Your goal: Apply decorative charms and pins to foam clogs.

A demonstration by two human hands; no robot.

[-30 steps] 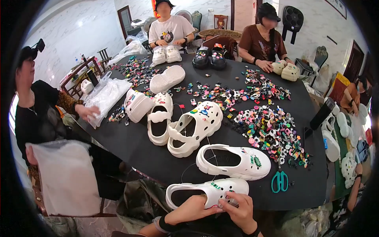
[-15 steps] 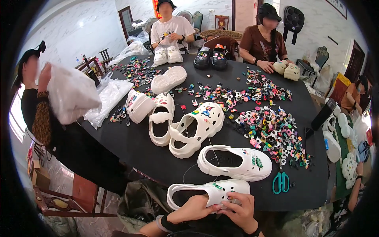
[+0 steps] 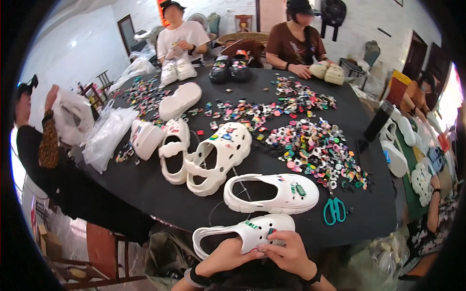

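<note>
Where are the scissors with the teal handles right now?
In the head view, the scissors lie right of centre on the black table, at the near edge of the colourful charms, right of a white clog.

This looks like a workshop, with people (image 3: 182,41) around a black table (image 3: 361,208) bearing heaped charms (image 3: 315,148) and white clogs (image 3: 234,145).

Left hand (image 3: 228,255) beside curled right hand (image 3: 291,254)
</note>
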